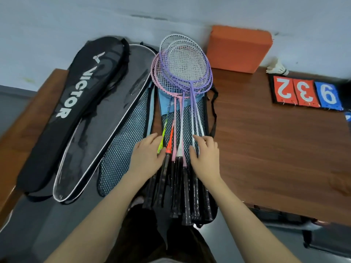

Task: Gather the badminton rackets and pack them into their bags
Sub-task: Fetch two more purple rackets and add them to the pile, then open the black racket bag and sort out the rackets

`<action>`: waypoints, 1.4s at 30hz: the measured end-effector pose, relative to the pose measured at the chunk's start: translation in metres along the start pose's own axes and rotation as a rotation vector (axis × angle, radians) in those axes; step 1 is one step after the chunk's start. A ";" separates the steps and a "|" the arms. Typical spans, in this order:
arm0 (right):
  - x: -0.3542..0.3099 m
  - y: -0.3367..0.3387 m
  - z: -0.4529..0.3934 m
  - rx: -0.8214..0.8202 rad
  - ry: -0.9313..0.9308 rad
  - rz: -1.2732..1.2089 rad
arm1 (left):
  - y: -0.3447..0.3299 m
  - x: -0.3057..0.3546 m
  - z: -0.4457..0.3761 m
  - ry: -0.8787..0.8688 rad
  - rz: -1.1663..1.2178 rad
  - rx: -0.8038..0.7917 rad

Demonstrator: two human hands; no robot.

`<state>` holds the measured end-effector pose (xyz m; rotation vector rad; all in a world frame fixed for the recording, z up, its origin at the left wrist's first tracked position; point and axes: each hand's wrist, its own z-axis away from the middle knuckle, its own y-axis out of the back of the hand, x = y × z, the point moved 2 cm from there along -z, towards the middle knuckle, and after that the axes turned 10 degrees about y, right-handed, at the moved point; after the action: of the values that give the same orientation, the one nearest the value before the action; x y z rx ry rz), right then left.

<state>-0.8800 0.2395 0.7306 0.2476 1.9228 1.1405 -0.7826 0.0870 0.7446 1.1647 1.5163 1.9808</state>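
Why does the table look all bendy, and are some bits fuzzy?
Head view: the wide lens bows the wooden table edges, most at the corners. Head view: the score cards and shuttlecock look smeared near the right edge. Head view: the rackets and both hands, left hand and right hand, are sharper; light is soft, with a faint sheen on the clear bag.

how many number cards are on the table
3, in a row at the table's far right: red 2, red 3, blue 9. More may lie beyond the frame's edge.
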 end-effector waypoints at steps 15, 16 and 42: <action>-0.212 -0.166 -0.077 -0.156 0.113 -0.284 | 0.101 -0.276 -0.031 0.346 0.083 0.044; -0.224 -0.180 -0.082 -0.178 0.122 -0.261 | 0.101 -0.291 -0.035 0.339 0.088 0.024; -0.291 -0.277 -0.117 -0.127 -0.149 -0.316 | 0.130 -0.341 -0.047 0.390 0.621 0.115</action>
<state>-0.7245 -0.1478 0.7032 -0.0396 1.6808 0.9973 -0.5991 -0.2311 0.7325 1.4988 1.5943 2.6858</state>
